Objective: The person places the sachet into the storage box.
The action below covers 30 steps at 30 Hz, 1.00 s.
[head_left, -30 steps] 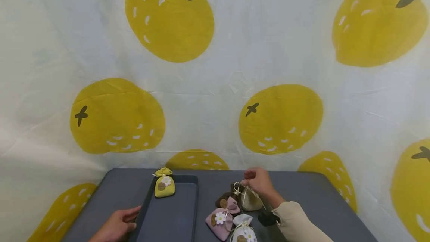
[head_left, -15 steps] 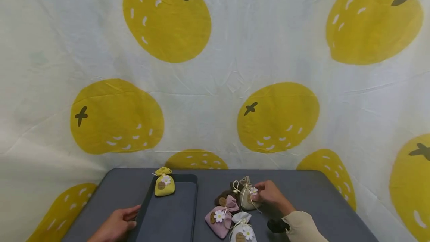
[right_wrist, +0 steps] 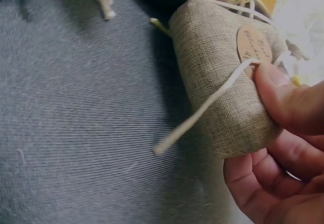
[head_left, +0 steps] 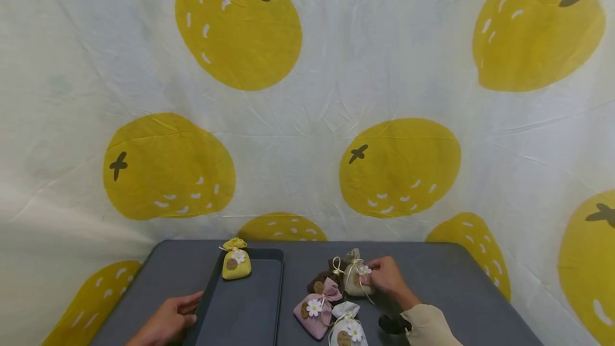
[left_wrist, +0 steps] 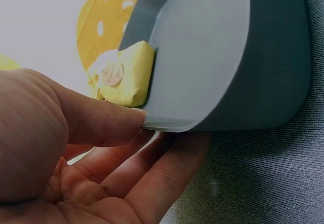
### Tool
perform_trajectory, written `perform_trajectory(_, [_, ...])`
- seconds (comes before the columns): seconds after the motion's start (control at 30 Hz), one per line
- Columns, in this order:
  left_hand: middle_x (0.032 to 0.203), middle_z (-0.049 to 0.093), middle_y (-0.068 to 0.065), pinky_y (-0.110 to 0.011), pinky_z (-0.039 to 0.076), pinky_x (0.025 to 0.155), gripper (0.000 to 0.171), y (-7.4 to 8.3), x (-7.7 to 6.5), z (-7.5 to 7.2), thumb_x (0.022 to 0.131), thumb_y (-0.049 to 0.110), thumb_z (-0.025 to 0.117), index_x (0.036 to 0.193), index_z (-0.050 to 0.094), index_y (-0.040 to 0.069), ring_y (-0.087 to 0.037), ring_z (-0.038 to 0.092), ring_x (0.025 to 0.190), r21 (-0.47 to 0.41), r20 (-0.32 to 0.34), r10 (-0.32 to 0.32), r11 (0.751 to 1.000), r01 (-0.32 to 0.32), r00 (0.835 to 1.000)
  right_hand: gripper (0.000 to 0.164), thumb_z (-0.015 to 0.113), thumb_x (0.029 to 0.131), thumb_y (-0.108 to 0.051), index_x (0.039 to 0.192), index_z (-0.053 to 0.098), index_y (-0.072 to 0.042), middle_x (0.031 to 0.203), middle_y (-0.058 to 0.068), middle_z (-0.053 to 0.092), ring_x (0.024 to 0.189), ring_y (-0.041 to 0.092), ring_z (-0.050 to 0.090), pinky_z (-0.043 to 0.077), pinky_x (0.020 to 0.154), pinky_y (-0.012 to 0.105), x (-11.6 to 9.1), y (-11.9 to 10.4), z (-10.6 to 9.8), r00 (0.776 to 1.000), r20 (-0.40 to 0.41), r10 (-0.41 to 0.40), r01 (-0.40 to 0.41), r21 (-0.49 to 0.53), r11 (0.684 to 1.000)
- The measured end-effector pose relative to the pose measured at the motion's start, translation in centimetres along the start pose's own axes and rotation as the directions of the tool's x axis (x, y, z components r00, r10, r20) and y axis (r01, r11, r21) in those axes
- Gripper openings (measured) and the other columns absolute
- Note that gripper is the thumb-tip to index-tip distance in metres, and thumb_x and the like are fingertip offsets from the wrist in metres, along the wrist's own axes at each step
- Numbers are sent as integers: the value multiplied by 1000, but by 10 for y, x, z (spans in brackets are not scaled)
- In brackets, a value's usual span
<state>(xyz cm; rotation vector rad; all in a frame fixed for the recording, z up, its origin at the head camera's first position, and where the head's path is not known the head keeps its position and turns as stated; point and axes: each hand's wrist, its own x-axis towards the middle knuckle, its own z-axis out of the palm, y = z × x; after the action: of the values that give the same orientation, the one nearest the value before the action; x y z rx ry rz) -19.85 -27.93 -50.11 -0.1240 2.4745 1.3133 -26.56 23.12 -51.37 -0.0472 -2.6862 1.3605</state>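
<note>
My right hand [head_left: 388, 277] pinches a beige drawstring pouch [head_left: 354, 281] by its side. Close up in the right wrist view, the thumb presses near the round paper label of the linen pouch [right_wrist: 217, 72], fingers curled behind, and a loose cord end dangles. At the left, my left hand [head_left: 169, 318] holds the side rim of a dark grey tray [head_left: 276, 303]. Its thumb [left_wrist: 114, 124] lies over the rim and its fingers sit against the outer wall. A yellow pouch [head_left: 236, 266] with a white flower leans at the tray's far left corner.
Beside the beige pouch lie a dark brown pouch [head_left: 317, 284], a pink pouch [head_left: 314, 314] with a flower and a white pouch [head_left: 347, 327]. All are on the grey table [head_left: 447, 287]. Behind it hangs a fruit-print cloth [head_left: 288, 170]. A black object [head_left: 394, 324] sits by the right sleeve.
My right hand has come down from the top of the beige pouch to its right side and grips it there. The pouch now faces forward, flower showing. My left hand stays at the tray.
</note>
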Motion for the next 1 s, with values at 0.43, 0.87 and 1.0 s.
perform_trajectory(0.43, [134,56,-33,-48,57,90,54,2,1,-2,86,-4,66,138,51,-11,-47,57,123,27,6,-22,999,22,1000,20,82,68,1,86,75,6,66,7,70,56,10,58,49,52,24,5,-19,-12,999,-25,26,-24,105,994])
perform_trajectory(0.87, [134,57,-32,-50,55,93,56,1,5,-2,86,-3,66,140,49,-9,-48,54,125,-1,28,-68,998,68,997,25,84,68,-1,90,76,4,73,10,73,62,12,62,51,55,26,13,-40,-12,1000,-26,-12,14,79,997])
perform_trajectory(1.0, [133,58,-33,-51,55,93,58,-1,7,-3,86,-1,67,140,48,-9,-49,54,124,-6,46,-91,996,91,995,25,83,68,1,92,75,6,74,11,74,63,12,62,51,54,26,15,-47,-10,999,-19,-30,32,79,996])
